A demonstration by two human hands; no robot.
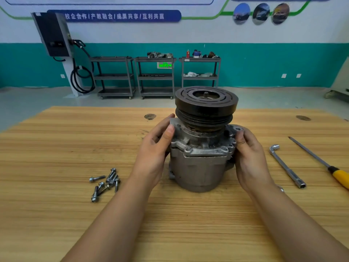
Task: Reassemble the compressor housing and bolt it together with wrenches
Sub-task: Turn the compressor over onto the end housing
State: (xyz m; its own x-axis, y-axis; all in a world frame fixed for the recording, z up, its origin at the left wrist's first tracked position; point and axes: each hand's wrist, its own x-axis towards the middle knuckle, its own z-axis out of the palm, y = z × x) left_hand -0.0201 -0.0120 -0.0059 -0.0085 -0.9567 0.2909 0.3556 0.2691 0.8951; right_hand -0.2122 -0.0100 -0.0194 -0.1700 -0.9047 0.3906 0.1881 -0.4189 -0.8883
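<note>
Compressor (200, 167) stands upright in the middle of the worktop (75, 138), its black pulley (205, 103) on top. The left hand (154, 148) and right hand (249, 157) grip the compressor from either side at the upper flange, thumbs pressed on the rim. Loose bolts (105, 182) lie near left. A socket wrench (287, 167) and a yellow-handled screwdriver (321, 161) lie to the right, untouched.

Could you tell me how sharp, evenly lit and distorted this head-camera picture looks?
Head view: compressor and bolts sharp under soft, even light with faint shadows, no glare; wall lettering slightly soft; the charging unit at left leans, likely wide-angle distortion.
</note>
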